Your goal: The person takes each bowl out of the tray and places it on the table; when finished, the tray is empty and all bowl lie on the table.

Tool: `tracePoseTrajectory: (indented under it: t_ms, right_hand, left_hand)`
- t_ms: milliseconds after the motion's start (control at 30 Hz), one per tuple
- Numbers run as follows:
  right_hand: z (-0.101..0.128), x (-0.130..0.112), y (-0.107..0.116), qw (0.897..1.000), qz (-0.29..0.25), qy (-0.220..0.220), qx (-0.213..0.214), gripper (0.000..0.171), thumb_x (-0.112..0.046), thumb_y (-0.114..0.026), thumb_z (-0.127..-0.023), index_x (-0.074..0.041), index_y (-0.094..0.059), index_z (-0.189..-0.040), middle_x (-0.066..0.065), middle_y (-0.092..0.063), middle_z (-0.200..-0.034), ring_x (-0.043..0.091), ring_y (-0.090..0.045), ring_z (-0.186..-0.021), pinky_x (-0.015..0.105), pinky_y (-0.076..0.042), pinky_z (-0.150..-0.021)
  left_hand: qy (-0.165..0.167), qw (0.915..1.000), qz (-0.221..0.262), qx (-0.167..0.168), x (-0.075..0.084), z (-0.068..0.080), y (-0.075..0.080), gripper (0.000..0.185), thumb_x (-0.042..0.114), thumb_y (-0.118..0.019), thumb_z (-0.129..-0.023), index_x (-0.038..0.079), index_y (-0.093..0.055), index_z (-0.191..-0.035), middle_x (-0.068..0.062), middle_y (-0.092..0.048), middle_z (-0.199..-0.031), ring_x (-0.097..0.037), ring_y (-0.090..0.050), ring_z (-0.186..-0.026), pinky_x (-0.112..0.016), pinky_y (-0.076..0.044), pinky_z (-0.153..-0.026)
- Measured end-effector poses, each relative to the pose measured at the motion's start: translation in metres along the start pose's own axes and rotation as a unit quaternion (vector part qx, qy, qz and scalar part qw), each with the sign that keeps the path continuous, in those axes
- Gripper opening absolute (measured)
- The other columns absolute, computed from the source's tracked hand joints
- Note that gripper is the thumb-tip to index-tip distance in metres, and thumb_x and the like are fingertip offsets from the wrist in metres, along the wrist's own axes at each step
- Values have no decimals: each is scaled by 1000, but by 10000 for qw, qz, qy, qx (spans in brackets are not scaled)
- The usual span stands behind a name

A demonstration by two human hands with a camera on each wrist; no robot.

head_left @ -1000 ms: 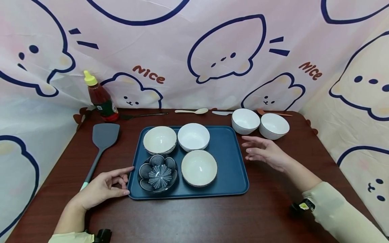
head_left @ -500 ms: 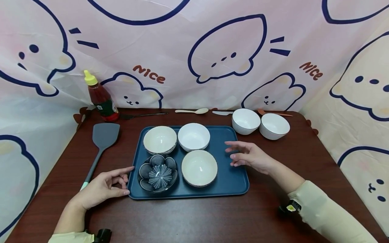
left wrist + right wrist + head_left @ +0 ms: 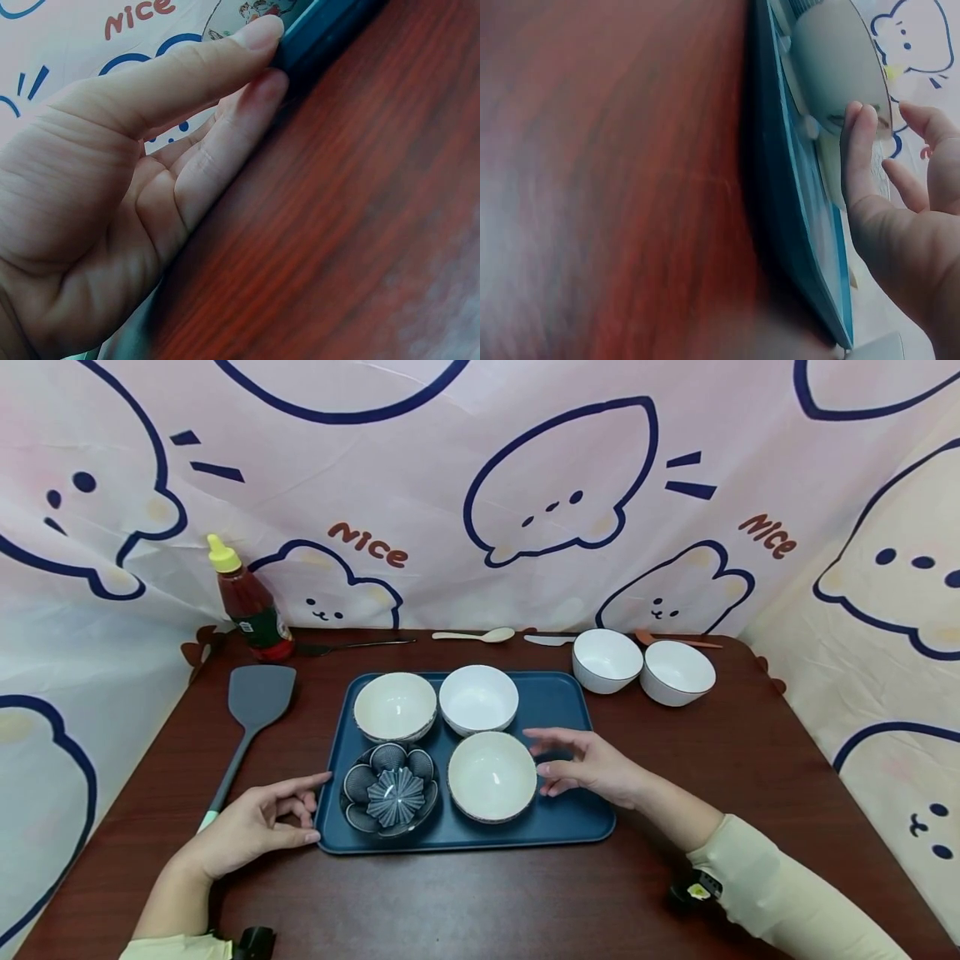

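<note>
A blue tray [image 3: 573,760] bears a dark petal-patterned bowl [image 3: 393,789], a cream bowl [image 3: 395,706] behind it, a white bowl [image 3: 478,697] and a second cream bowl [image 3: 492,777] at front right. At the tray's left edge, my left hand [image 3: 258,822] rests its thumb and forefinger against the rim; its thumb [image 3: 259,34] shows at the rim in the left wrist view. My right hand [image 3: 592,768] reaches over the tray's right part with fingers spread, thumb tip right beside the front-right cream bowl. The right wrist view shows that bowl [image 3: 840,67] close to the fingertips.
Two white bowls [image 3: 607,660] stand behind the tray's right corner. A grey spatula [image 3: 260,693] lies at left, near a red sauce bottle [image 3: 251,610] with a yellow cap. Along the back lie a pale spoon [image 3: 476,635], a knife [image 3: 547,640] and other utensils.
My right hand has moved left from beyond the tray's right edge to the side of the front-right cream bowl. The left hand and the bowls stay put.
</note>
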State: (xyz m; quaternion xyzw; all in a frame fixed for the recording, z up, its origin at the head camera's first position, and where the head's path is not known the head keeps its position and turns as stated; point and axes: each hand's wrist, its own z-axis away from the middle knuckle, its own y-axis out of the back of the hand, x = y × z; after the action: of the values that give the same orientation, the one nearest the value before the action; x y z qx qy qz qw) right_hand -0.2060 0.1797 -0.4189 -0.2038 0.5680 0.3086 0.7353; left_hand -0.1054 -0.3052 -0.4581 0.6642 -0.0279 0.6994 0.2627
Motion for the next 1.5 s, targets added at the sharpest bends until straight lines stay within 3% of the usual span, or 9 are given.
tracePoseTrajectory:
  t_ms: [433,933,1200,1500]
  right_hand:
    - [-5,1,-20,9995,-196,-79,-220,63,-21,-63,-99,-19,-33,-155,20,-39,-148,28,-72,-91,41,-60,-78]
    - [-2,1,-26,9989,-468,-80,-24,63,-13,-61,-98,-20,-35,-154,22,-36,-149,30,-69,-96,40,-60,-80]
    - [9,0,-18,9982,-585,-60,65,64,-13,-62,-98,-20,-34,-155,22,-37,-151,30,-67,-99,39,-60,-81]
    - [27,-4,8,9984,-515,122,190,66,-11,-60,-99,-15,-28,-157,25,-33,-152,28,-68,-102,40,-60,-82]
  left_hand:
    - [-65,10000,-60,36,-3,-1,0,72,11,-80,-83,-1,-45,-145,-12,-59,-100,-12,-63,-85,-27,-58,-73]
    - [-68,9999,-62,79,0,0,0,73,10,-81,-82,-2,-45,-145,-13,-59,-100,-12,-63,-84,-27,-58,-72]
    - [-97,9999,-58,63,-2,0,0,73,10,-81,-82,-2,-45,-145,-11,-59,-100,-10,-64,-84,-27,-58,-72]
    - [-173,9998,33,51,1,0,-2,72,8,-80,-83,-4,-45,-144,-13,-59,-100,-11,-64,-84,-26,-58,-72]
